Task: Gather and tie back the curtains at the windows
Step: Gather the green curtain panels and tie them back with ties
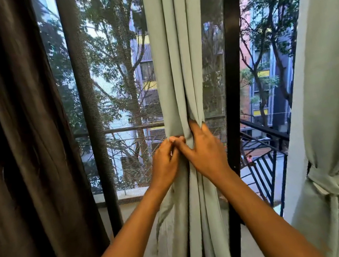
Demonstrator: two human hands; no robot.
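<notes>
Gripping: both hands meet on the gathered pale green curtain [181, 82], which hangs in the middle of the window straight ahead of the person.
Left hand [166, 162]: fingers curled, pinching a fold at the curtain's left edge; its fingertips touch the right thumb.
Right hand [204, 151]: fingers wrapped round the bunched folds from the right, thumb across the front.
Hidden: the right fingertips sink into the folds; whether a tie-back band lies under the hands cannot be told.
Cut off: the curtain's top and hem run out of frame, as do both arms at the elbows.
Left of the hands: a dark brown curtain [12, 141], its edges out of view.
Right of the hands: a second pale green curtain [330, 60], knotted [330, 184] lower than the hands.
Behind the hands: mesh screen [114, 92] and black window frame [233, 74]; trees and buildings beyond are blurred.
Writing: none readable.
</notes>
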